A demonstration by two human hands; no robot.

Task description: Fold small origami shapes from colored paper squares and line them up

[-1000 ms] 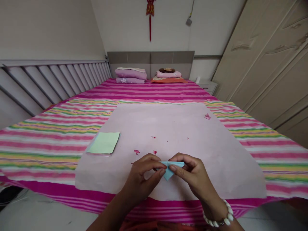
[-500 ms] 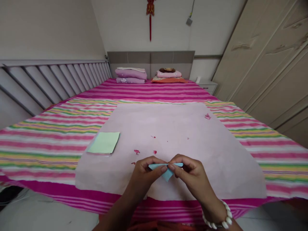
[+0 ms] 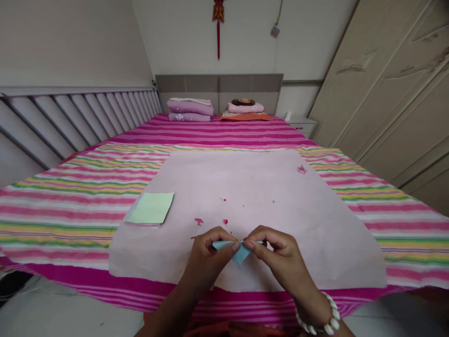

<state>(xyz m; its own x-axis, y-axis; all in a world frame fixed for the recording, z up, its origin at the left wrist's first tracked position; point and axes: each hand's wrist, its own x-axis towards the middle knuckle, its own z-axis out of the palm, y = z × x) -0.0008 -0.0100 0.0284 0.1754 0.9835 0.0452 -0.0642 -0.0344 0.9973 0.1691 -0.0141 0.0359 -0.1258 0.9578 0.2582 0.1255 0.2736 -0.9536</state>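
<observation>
A small light-blue piece of folded paper (image 3: pixel 241 257) is held up between both hands, its point hanging down toward me. My left hand (image 3: pixel 212 255) pinches its left part between thumb and fingers. On the other side, my right hand (image 3: pixel 275 252) grips the top edge near the middle, thumb in front; a white bead bracelet is on that wrist. The thumbs sit close together, and the fingers behind the paper are partly hidden. Beneath the hands lies a large pale pink sheet (image 3: pixel 168 262) with several red marks or scraps on it.
A stack of square paper with a light-green sheet on top (image 3: pixel 150 208) lies at the left of the pale sheet. A small pink folded paper piece (image 3: pixel 302 169) rests at the far right. Folded bedding (image 3: pixel 191 110) stands by the headboard; a railing (image 3: pixel 87 117) runs along the left.
The blue paper has shifted slightly left, and less of its right end shows beside my right hand. Both hands keep their pinch.
</observation>
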